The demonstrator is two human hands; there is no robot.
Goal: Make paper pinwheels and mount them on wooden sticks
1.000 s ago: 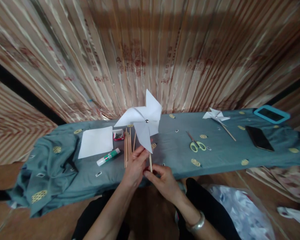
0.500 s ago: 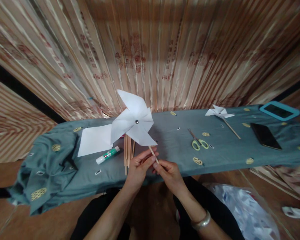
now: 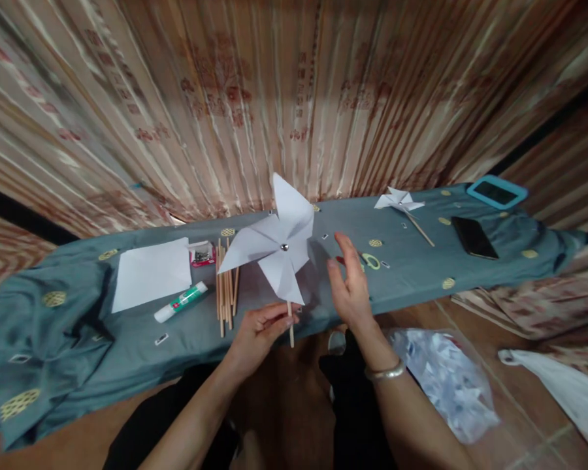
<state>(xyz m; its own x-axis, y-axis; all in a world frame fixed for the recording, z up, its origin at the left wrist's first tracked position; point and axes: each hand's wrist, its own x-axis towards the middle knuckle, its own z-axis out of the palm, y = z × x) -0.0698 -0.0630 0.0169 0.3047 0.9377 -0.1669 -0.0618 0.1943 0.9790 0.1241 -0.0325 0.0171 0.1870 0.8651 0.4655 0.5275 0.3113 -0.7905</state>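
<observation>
A white paper pinwheel point(image 3: 285, 243) with a silver pin at its centre stands upright over the table's front part. My left hand point(image 3: 258, 333) is closed around its wooden stick, whose lower end pokes out beneath the fingers. To the right of the blades, my right hand point(image 3: 350, 281) is raised with fingers apart and nothing in it. Behind that hand lie green-handled scissors point(image 3: 371, 261), partly hidden by it. Several wooden sticks point(image 3: 227, 287) lie in a bundle left of the pinwheel, beside a small red box of pins point(image 3: 202, 253).
White paper point(image 3: 151, 274) and a glue stick point(image 3: 180, 302) lie on the left of the cloth-covered table point(image 3: 406, 287). Toward the right are a second pinwheel point(image 3: 400, 200), a black phone point(image 3: 474, 237) and a blue-framed tablet point(image 3: 496, 192). A clear bag point(image 3: 443, 375) sits on the floor.
My right hand has let go of the stick and moved up and right, its fingers opening. The pinwheel's blades have turned and its stick is more upright. The view has shifted to the right.
</observation>
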